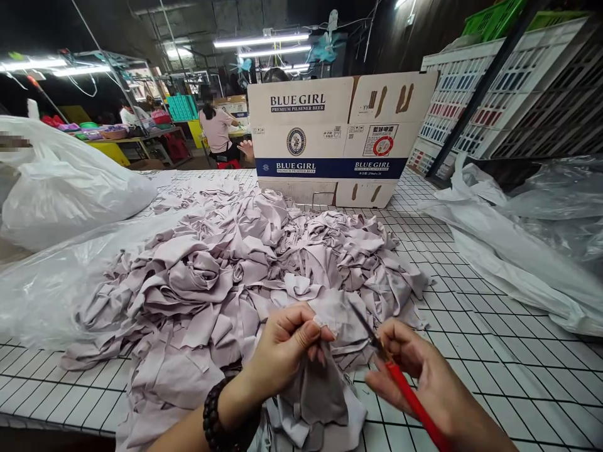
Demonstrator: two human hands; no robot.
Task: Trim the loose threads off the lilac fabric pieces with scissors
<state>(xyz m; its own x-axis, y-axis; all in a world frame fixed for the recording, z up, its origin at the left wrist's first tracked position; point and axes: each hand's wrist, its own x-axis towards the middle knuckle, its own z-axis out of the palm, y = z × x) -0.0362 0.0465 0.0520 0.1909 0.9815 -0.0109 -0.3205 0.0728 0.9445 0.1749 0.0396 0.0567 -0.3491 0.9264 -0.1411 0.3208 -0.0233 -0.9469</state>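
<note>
My left hand (287, 339), with a dark bead bracelet (219, 411) at its wrist, pinches a piece of pale mauve fabric (325, 392) that hangs below the fingers. In my right hand (424, 370) is a pair of scissors (405, 389) with red handles. Its dark blades point up and left, just right of the held fabric and apart from my left hand. Whether the blades are parted cannot be made out. Behind both hands spreads a large heap of mauve fabric pieces (254, 251), loosely crumpled over one another.
A cardboard box panel (325, 135) stands upright behind the heap on the grid-patterned table (471, 364). White plastic bags (70, 188) lie at left, more plastic (522, 251) at right. Stacked white crates (499, 94) rise at back right. A seated person (219, 129) works farther back.
</note>
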